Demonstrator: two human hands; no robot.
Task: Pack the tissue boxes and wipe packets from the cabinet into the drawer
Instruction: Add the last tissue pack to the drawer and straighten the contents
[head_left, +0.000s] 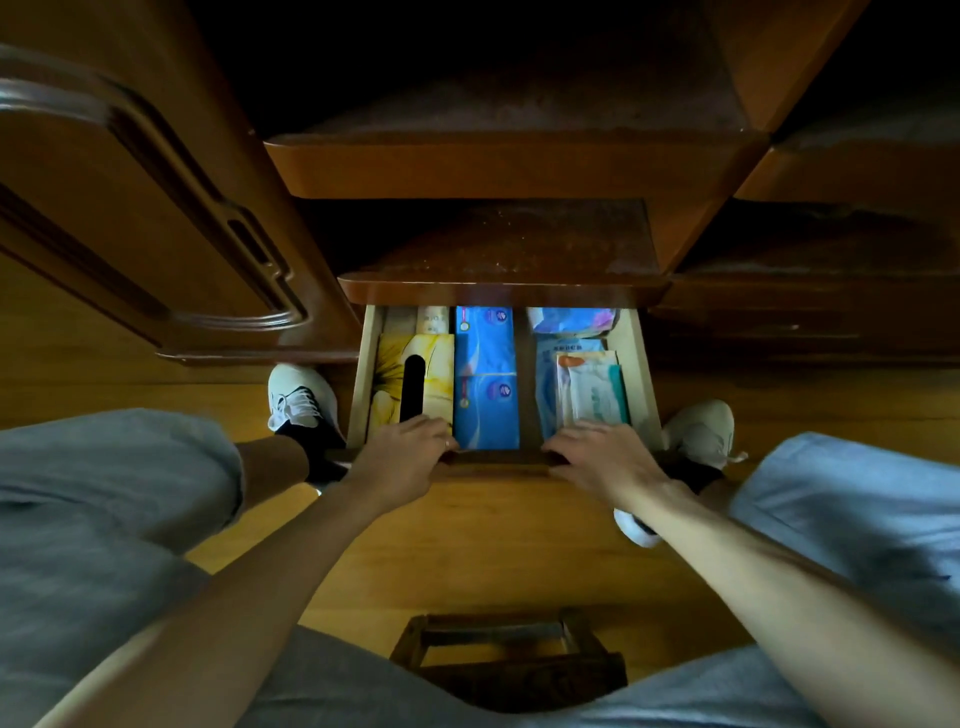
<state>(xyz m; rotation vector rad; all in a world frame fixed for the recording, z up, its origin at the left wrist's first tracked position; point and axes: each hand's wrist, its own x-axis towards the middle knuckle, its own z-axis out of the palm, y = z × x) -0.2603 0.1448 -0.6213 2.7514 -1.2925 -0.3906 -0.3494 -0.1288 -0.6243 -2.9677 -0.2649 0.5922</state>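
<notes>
Nearest the camera, at the bottom centre of the frame, a small wooden stool (511, 657) sits between the person's grey-clad knees on the wooden floor (498, 540). Both forearms reach up the frame to the front edge of the open drawer (647, 374).

The left hand (402, 454) lies over the drawer's front rail left of centre, fingers (434, 427) bent over the edge and touching the near end of the yellow tissue box (428, 374); a ring shows on one finger. The right hand (602, 454) rests on the rail right of centre, its fingers fairly straight and spread, tips against the near end of the wipe packets (592, 387). Neither hand plainly clasps an item; both seem to press or hold the rail, though whether the left curls round it underneath I cannot tell.

Inside the drawer, the yellow box fills the left, two blue tissue packs (485, 379) lie end to end in the middle, and the wipe packets stack at the right, with another soft pack (571, 319) behind them at the back. The cabinet shelves (498, 244) above, in the upper half of the frame, look bare and dark.

Packing looks about done, so closing is probably next. The risk: the stacked wipe packets may stand proud and catch under the shelf lip, or fingertips lying over the rail may get pinched if the drawer is pushed in.
</notes>
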